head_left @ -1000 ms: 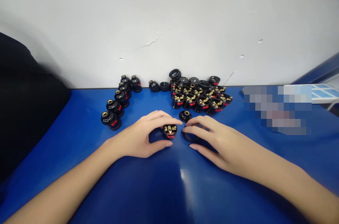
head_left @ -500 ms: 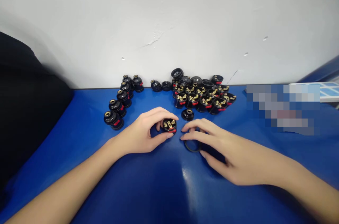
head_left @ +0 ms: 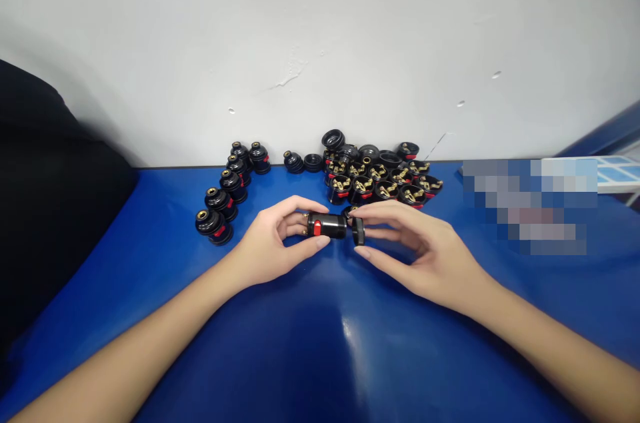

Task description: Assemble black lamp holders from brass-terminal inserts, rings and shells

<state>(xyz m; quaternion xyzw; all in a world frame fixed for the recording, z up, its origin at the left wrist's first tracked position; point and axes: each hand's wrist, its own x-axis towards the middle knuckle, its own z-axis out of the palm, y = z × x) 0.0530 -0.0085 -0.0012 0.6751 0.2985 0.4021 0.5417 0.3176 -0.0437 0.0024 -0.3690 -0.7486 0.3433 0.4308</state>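
Observation:
My left hand (head_left: 273,243) grips a black lamp socket body (head_left: 330,226) lying sideways, its red switch facing me and its brass terminals toward my palm. Pinched between the thumb and fingers of my right hand (head_left: 420,250) is a black ring (head_left: 359,231), held on edge. A narrow gap separates the ring from the socket's plain end. Behind my right fingertips a domed black cap (head_left: 351,212) is mostly hidden.
Several open socket bodies (head_left: 387,190) with brass terminals stand grouped at the back. Capped sockets (head_left: 214,226) form a row at left. A loose cap (head_left: 293,161) and a black ring (head_left: 313,162) lie near the wall (head_left: 300,43). A pixelated patch covers the right of the blue table (head_left: 300,356).
The socket body has been turned from upright onto its side. My right hand has lifted the ring off the table and brought it left, close to the socket's end.

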